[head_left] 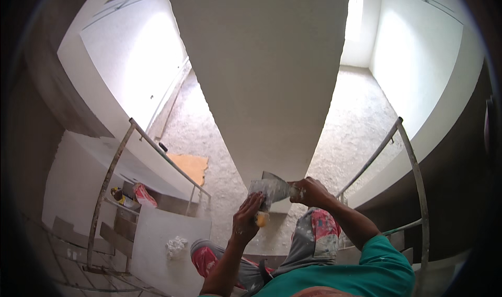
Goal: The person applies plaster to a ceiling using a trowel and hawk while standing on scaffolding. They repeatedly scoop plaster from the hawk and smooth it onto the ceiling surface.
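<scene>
I look down from the head view and see both hands meet at the foot of a tall grey-white wall edge that runs up the middle of the frame. My right hand has its fingers wrapped around the handle of a wide putty knife, whose flat blade points left and is smeared with pale plaster. My left hand holds a second, smaller scraper: its fingers close around a yellowish handle just below, and its blade lies against the blade of the putty knife. The two tools touch right at the bottom of the wall edge, above my knees.

My trousers are grey, with red patches and white splashes. A green sleeve covers my right upper arm.

Metal scaffold rails rise on the left, and a matching rail stands on the right. Low on the left, on a ledge by the rail, lies a red and white bag with a small yellow and dark object beside it; I cannot tell what either contains. A crumpled white rag sits on a pale board below. Farther off, a flat orange-brown sheet lies on the rough grey floor.
</scene>
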Available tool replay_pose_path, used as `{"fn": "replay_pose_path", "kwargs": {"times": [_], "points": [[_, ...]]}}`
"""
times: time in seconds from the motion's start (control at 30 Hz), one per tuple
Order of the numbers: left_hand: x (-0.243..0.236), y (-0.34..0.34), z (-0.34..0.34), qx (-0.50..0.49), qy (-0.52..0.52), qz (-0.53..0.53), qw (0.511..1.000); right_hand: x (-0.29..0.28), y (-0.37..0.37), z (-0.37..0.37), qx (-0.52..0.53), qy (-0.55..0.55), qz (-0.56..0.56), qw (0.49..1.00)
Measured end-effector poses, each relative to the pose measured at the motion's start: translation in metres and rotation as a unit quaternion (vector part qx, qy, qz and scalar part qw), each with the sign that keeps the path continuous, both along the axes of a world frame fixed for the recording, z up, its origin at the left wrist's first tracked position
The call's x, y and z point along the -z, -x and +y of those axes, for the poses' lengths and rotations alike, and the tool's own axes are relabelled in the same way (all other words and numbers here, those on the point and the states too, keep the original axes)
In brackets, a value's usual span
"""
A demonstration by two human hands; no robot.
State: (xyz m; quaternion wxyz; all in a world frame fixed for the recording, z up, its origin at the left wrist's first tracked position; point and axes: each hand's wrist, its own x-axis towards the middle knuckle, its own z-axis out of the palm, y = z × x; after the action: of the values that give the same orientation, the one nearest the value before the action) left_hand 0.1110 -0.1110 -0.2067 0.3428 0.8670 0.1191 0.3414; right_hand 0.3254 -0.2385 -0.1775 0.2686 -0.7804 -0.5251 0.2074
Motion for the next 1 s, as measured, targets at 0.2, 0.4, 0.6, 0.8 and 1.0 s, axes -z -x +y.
{"fn": "replay_pose_path", "kwargs": {"times": [0.2, 0.4, 0.6, 0.8, 1.0], "points": [[0.016, 0.007, 0.017, -0.001, -0.017, 0.020, 1.000, 0.025, -0.014, -0.003, -0.024, -0.029, 0.048, 0.998], [0.065, 0.027, 0.043, 0.007, -0.023, 0.058, 0.998, 0.036, -0.030, -0.008, -0.055, -0.106, 0.109, 0.987], [0.034, 0.050, 0.061, -0.110, 0.060, 0.075, 0.989, 0.037, -0.038, -0.008, -0.080, -0.113, 0.040, 0.990], [0.020, 0.069, 0.072, -0.091, 0.083, 0.094, 0.988, 0.018, -0.037, -0.013, -0.126, -0.006, 0.047, 0.991], [-0.004, 0.086, 0.091, -0.057, -0.011, 0.079, 0.995, 0.003, -0.038, -0.014, -0.134, 0.022, 0.043, 0.990]]}}
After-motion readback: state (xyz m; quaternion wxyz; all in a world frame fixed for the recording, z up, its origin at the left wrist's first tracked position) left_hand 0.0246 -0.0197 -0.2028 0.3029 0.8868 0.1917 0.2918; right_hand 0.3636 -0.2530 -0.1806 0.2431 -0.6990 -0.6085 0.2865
